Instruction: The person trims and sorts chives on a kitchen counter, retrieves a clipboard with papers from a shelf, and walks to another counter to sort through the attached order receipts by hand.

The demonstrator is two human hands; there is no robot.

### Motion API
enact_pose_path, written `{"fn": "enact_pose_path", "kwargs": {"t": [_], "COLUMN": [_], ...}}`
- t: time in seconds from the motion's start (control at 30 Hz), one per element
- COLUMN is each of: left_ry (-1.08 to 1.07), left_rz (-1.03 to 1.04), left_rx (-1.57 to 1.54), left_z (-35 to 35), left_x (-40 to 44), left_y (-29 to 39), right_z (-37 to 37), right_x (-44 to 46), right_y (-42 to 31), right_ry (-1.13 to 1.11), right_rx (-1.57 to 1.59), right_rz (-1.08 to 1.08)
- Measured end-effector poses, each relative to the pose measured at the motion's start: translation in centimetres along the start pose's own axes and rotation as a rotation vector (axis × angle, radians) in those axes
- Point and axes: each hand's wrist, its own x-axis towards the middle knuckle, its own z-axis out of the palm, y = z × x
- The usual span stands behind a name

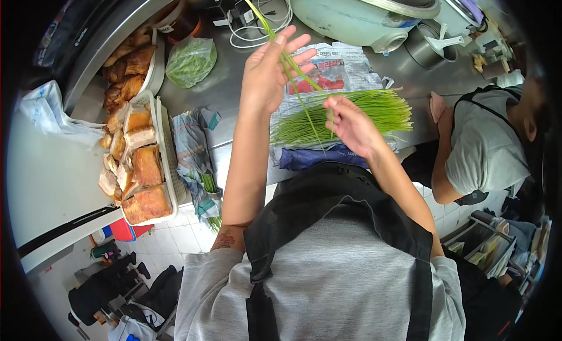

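"What do the hands hold?"

"A few long, chive-like stalks (302,74). They slant across the left hand (269,68), tucked by its thumb, the other fingers loosely spread. The right hand (353,125), nearer the body, pinches a thin green strand between thumb and forefinger."

"What's around them?"

"Just beyond the right hand, which partly covers it, a pile of similar stalks (374,111) lies on newspaper (356,60). A blue plastic bundle (310,158) sits between pile and body. Leftward are a bag of greens (191,61) and a basket (167,159) of browned meat slabs (146,167). Cables (282,21) crowd the far side; a co-worker (486,139) stands right."
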Motion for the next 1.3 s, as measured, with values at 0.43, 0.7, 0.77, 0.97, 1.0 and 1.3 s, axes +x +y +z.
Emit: {"fn": "enact_pose_path", "kwargs": {"t": [0.43, 0.7, 0.77, 0.97, 1.0, 1.3], "left_ry": [0.169, 0.219, 0.213, 0.259, 0.285, 0.508], "left_rz": [0.007, 0.04, 0.035, 0.065, 0.07, 0.068], "left_rx": [-0.055, -0.061, -0.078, -0.075, -0.061, 0.448], "left_z": [-0.1, -3.3, -3.4, -3.3, -3.3, -6.8], "left_x": [-0.6, -0.7, -0.4, -0.4, -0.5, -4.0], "left_y": [-3.8, -1.6, -2.3, -1.6, -1.5, 0.3], "right_z": [-3.1, -3.8, -2.0, -1.2, -1.9, -7.9], "right_x": [1.8, -1.4, -1.0, 0.4, 0.9, 6.3], "right_y": [3.0, 0.3, 0.1, 1.6, 1.4, -0.7], "right_ry": [0.361, -0.073, -0.071, -0.029, -0.023, 0.005], "right_rx": [0.41, -0.18, -0.399, -0.482, -0.345, 0.559], "right_rz": [-0.048, 0.114, 0.239, 0.157, 0.206, 0.199]}}
